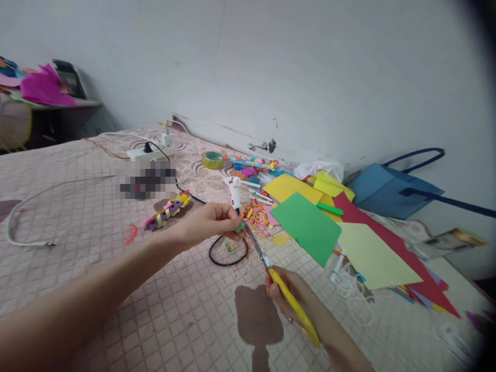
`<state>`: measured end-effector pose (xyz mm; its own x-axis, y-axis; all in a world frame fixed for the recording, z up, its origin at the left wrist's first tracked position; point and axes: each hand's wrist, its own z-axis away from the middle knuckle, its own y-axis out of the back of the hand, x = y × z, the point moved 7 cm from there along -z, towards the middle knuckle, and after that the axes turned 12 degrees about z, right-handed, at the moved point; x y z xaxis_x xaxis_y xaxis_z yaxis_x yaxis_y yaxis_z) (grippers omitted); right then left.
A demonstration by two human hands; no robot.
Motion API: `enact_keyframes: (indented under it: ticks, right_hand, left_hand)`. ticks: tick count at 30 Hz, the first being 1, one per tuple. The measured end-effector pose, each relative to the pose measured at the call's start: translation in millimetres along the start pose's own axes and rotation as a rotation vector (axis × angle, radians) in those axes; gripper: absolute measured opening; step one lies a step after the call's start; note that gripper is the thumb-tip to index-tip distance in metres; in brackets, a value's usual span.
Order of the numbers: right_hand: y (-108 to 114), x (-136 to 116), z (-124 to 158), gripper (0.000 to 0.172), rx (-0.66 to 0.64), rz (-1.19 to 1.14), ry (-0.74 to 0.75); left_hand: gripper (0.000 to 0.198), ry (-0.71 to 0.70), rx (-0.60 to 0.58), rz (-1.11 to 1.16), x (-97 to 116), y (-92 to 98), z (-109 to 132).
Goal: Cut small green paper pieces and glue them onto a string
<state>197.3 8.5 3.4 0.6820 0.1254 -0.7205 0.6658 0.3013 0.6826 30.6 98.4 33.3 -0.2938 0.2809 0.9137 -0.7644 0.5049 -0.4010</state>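
Observation:
Between the fingertips of my left hand (219,221) is a small green paper piece (241,227), mostly covered by the fingers. My right hand (289,292) is wrapped round the yellow handle of a pair of scissors (284,290). The metal blades point up and left, and their tips are at the green piece; whether they are parted is hard to see. Just beyond my left fingertips stands a white glue gun (234,194) with a black cord. Colourful paper scraps (256,214) lie scattered right beside it.
Right of my hands lie a green sheet (308,227), a pale yellow sheet (375,253), a red sheet (360,214) and a blue bag (391,191). Behind are a tape roll (213,160) and a power strip (151,151). A decorated stick-like craft (167,211) lies left.

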Motion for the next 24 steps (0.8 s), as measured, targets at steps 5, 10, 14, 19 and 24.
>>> enact_keyframes:
  ticks: [5,10,14,19,24]
  right_hand:
    - [1,2,0,0.04,0.03,-0.03,0.02]
    - [-5,3,-1,0.036,-0.061,-0.028,-0.023]
    - [-5,8,-3,0.032,-0.048,-0.021,-0.036]
    - [-4,7,-3,0.033,-0.04,-0.025,-0.022]
    - [1,-2,1,0.033,0.035,-0.033,0.024]
  left_hand:
    - [0.019,0.001,0.012,0.003,1,0.0,0]
    - [0.019,-0.005,-0.008,-0.005,1,-0.4,0]
    - [0.018,-0.013,-0.011,-0.012,2,-0.8,0]
    - [0.018,-0.012,-0.005,-0.002,3,-1.7,1]
    - [0.017,-0.007,-0.008,-0.004,3,-1.8,1]
